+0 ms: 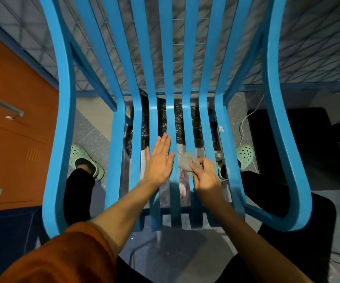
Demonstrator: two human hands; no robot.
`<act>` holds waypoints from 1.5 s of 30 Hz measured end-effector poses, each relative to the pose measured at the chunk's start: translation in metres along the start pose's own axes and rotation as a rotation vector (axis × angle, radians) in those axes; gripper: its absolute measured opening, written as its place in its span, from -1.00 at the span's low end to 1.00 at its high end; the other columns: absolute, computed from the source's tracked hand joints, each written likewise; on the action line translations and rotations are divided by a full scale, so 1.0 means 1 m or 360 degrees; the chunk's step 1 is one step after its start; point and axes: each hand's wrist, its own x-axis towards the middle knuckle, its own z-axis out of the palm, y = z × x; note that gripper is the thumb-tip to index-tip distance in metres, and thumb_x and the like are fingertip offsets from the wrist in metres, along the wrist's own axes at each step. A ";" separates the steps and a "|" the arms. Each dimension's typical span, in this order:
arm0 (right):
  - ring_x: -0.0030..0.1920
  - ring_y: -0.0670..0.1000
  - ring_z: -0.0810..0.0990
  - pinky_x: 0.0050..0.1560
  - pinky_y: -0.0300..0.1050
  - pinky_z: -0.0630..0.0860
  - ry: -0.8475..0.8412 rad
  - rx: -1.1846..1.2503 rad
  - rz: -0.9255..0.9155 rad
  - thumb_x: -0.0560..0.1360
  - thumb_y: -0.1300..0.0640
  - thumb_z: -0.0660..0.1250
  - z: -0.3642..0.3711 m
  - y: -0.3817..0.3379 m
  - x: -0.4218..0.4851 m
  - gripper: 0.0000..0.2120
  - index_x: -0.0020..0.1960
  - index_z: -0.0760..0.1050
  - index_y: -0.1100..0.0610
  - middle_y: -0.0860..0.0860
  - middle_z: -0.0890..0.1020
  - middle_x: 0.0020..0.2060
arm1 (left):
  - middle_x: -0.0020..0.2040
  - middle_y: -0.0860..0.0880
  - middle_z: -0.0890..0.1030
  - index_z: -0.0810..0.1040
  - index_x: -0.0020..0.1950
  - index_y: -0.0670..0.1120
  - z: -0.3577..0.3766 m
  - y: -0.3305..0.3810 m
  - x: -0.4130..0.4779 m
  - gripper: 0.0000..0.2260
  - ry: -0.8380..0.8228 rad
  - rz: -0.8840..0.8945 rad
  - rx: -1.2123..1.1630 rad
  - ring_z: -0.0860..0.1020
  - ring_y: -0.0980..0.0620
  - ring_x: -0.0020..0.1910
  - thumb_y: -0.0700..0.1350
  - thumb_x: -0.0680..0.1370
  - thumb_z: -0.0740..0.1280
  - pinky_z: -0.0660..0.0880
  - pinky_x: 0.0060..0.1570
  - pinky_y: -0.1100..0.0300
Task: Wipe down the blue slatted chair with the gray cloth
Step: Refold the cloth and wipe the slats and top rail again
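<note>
My left hand (159,160) lies flat with straight fingers on the seat slats of the blue slatted chair (207,111). My right hand (205,174) pinches the bunched gray cloth (186,161) against a slat just beside it.

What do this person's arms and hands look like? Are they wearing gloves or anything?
No gloves: the left hand and the right hand are bare, with no rings, watch or bracelet visible. The left arm wears a fuzzy rust-orange sleeve that ends near the elbow. The right forearm is uncovered as far as the frame shows.
</note>
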 end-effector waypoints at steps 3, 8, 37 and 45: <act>0.05 -0.26 0.43 0.03 -0.50 0.35 -0.0024 0.0088 -0.0012 0.66 0.16 0.16 -0.004 -0.006 -0.039 -0.79 0.21 0.52 0.11 -0.05 0.42 0.02 | 0.61 0.08 0.00 0.06 0.61 0.00 0.006 0.001 -0.032 -0.50 -0.0023 -0.0014 -0.0056 -0.08 0.09 0.59 0.07 0.67 0.02 0.00 0.52 -0.19; 0.13 0.07 0.44 0.18 -0.11 0.42 -0.0180 -0.0002 0.0038 0.57 0.28 0.25 -0.014 -0.008 -0.075 -0.70 0.25 0.57 0.13 0.13 0.48 0.12 | 0.61 0.09 -0.02 0.07 0.61 -0.01 0.009 0.009 -0.061 -0.51 -0.0012 -0.0005 -0.0046 -0.09 0.10 0.58 -0.01 0.69 0.08 0.01 0.55 0.00; 0.24 0.09 0.52 0.29 -0.23 0.33 -0.0259 0.0126 0.0438 0.55 0.32 0.29 -0.061 -0.047 -0.057 -0.61 0.36 0.50 0.17 0.12 0.55 0.25 | 0.62 0.00 -0.06 0.07 0.61 0.00 -0.011 0.009 -0.082 -0.50 -0.0412 -0.0120 0.0014 -0.15 0.02 0.59 -0.07 0.69 0.12 -0.09 0.54 0.00; 0.20 0.24 0.44 0.17 0.03 0.43 -0.0363 -0.0091 0.0406 0.56 0.28 0.20 -0.027 -0.036 -0.060 -0.61 0.36 0.48 0.11 0.23 0.43 0.25 | 0.62 -0.01 -0.07 0.06 0.61 -0.05 -0.021 -0.002 -0.092 -0.50 -0.0295 -0.0030 0.0314 -0.10 -0.02 0.59 -0.10 0.68 0.11 0.14 0.52 -0.09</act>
